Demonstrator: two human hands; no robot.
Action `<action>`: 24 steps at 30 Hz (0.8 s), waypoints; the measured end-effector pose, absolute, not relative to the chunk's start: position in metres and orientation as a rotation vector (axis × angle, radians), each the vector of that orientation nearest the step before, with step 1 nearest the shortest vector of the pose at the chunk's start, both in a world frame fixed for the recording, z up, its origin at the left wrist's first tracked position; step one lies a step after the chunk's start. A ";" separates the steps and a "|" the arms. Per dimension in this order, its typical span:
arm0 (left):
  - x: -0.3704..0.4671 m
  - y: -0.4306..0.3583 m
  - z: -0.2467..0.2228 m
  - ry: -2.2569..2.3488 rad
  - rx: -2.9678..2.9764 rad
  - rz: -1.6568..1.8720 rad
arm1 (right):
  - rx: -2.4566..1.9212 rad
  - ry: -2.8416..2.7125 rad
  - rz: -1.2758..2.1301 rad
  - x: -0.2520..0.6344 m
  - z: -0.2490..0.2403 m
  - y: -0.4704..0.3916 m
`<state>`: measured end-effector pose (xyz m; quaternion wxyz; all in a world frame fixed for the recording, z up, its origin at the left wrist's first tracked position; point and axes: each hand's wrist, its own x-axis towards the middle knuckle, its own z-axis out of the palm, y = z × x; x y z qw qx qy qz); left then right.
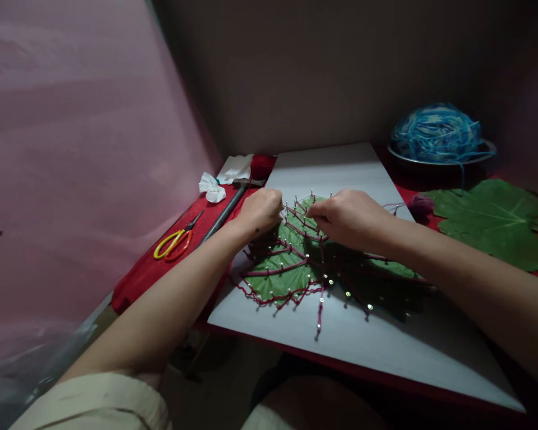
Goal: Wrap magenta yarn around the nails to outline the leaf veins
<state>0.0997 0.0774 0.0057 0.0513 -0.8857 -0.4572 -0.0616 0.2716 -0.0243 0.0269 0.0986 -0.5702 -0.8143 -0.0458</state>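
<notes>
Maroon yarn (274,272) lies directly at the fingers, strung among the nails (370,307) at the centre of the frame. Fingers of the left hand (262,208): curled narrow, just beside the leaf's upper left edge. Fingers of the right hand (347,216): drawn together, tips over its upper right part; whether either set pinches yarn cannot be told. Step in hand, as judged: routing yarn round the upper nails; the next move would call for even tension and clearance from neighbouring nails. Beneath, the green leaf (291,285) lies on the white board (336,161), partly shadowed by the right arm. Centre left, on red cloth (138,280): scissors (174,243), slightly open, and a hammer (226,212) nearer the left hand. Upper right: blue yarn (437,134) in a metal dish (403,156), with a loose leaf (497,221) below it
</notes>
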 end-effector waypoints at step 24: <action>0.093 0.073 0.030 -1.260 -3.067 -0.098 | -1.364 -2.767 0.254 0.277 0.043 -0.047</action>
